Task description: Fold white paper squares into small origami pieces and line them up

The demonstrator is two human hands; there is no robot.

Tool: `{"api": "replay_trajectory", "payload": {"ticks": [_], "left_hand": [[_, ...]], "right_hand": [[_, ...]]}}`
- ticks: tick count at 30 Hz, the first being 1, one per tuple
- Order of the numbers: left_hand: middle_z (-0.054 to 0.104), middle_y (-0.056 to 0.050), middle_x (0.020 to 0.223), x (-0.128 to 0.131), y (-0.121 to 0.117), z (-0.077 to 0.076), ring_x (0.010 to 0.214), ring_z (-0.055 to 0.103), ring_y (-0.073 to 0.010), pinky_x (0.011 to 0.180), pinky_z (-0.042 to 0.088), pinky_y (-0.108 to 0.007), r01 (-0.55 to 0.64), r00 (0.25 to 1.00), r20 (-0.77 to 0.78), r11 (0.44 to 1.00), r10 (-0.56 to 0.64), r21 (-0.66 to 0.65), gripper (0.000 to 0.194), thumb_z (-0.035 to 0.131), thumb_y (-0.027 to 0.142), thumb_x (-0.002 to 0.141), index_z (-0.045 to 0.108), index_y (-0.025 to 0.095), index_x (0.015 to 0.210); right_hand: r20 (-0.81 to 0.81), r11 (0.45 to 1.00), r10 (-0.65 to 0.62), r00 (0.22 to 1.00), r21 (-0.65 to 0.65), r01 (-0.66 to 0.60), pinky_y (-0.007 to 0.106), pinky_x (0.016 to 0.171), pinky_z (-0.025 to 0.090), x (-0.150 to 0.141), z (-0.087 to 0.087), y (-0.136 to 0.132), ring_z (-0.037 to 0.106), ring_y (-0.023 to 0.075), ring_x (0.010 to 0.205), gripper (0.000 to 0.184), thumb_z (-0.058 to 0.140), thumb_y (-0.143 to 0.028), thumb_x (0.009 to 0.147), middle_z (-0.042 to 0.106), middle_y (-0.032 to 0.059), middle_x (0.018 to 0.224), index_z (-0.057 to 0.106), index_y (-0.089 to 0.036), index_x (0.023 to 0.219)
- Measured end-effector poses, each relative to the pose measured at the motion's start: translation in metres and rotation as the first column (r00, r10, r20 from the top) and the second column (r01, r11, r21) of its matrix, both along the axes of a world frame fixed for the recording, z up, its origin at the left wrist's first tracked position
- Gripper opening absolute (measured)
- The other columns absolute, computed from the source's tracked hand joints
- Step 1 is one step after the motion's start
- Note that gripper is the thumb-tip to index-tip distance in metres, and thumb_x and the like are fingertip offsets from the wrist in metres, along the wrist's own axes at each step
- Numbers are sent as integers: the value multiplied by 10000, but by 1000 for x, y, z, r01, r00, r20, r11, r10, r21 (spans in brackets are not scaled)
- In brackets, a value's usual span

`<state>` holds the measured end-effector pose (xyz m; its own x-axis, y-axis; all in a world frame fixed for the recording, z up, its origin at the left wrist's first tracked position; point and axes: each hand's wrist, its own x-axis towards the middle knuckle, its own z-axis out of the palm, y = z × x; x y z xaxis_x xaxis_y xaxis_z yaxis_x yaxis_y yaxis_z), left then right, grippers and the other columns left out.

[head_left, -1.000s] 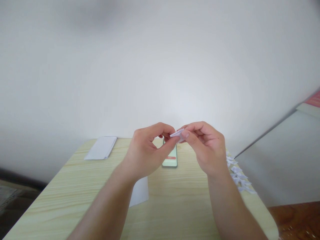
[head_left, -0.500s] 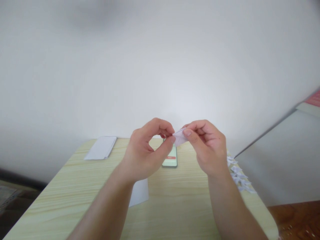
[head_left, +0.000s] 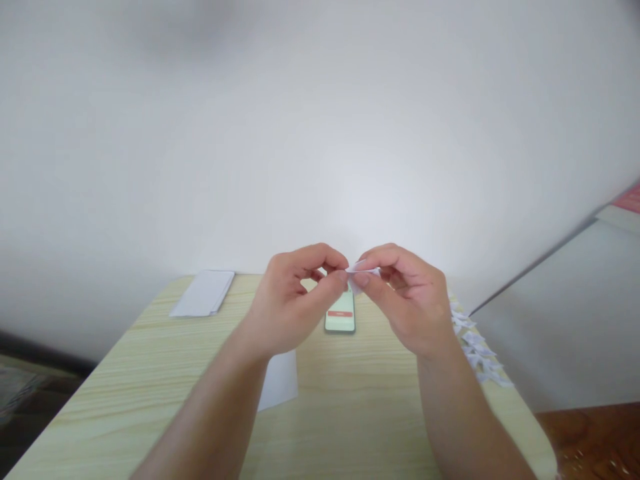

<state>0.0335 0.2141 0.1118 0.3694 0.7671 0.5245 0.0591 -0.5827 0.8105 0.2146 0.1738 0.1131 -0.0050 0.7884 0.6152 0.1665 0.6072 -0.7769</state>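
Between my two hands, above the table, is a small piece of folded white paper [head_left: 357,284]. The thumb and fingers of my left hand [head_left: 300,293] pinch its left tip. My right hand [head_left: 407,293] grips its other side between thumb and fingers, so part of the paper is hidden. Beneath my hands a phone [head_left: 341,323] lies on the table with its screen lit. A white sheet of paper [head_left: 281,381] lies partly covered by my left forearm.
The light wood table [head_left: 350,420] stands against a white wall [head_left: 320,133]. A stack of white paper [head_left: 204,293] lies at its far left. Several small folded paper pieces [head_left: 483,357] lie in a row along the right edge.
The folded paper has tilted and now shows a thin upper edge. My right hand has shifted slightly left, its fingers closing further over the paper, while my left hand keeps its pinch.
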Motion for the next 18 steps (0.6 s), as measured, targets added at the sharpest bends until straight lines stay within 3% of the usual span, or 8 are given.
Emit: {"api": "replay_trajectory", "payload": {"ticks": [11, 18], "left_hand": [[604, -12, 620, -9, 4, 4, 586, 504, -148, 496, 341, -272, 114, 990, -77, 991, -120, -74, 217, 584, 184, 882, 724, 216, 719], [612, -6, 604, -9, 4, 5, 583, 516, -147, 508, 375, -267, 144, 985, -84, 984, -153, -100, 203, 603, 167, 856, 732, 218, 707]], "right_hand": [[298, 998, -14, 955, 60, -4, 362, 783, 539, 9, 8, -8, 663, 187, 843, 67, 674, -207, 960, 722, 14, 933, 710, -263, 957], [347, 995, 4, 938, 97, -40, 344, 793, 534, 10, 10, -10, 656, 176, 857, 91, 667, -163, 958, 711, 14, 943, 698, -249, 955]]}}
